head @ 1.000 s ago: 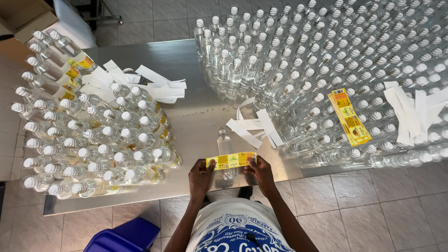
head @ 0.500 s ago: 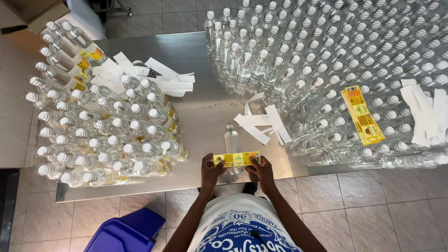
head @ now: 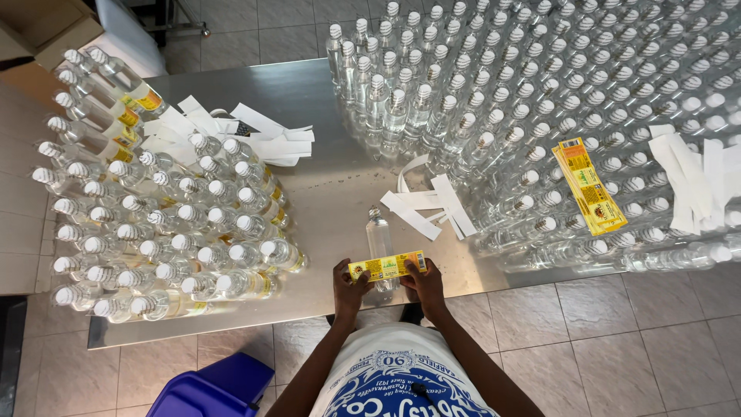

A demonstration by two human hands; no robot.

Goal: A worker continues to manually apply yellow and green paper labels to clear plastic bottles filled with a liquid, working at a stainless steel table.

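Both my hands, left (head: 349, 289) and right (head: 424, 286), still pinch the yellow label (head: 387, 266) against the bottle (head: 379, 239) on the bench (head: 332, 193), barely shifted.

Single head-worn view, looking steeply down from well above a steel table (head: 340, 193). Near edge of table and tiled floor (head: 617, 332) at bottom of frame; wearer's torso and both forearms entering from bottom centre. Wide field, moderate distance; no second view for overlap.
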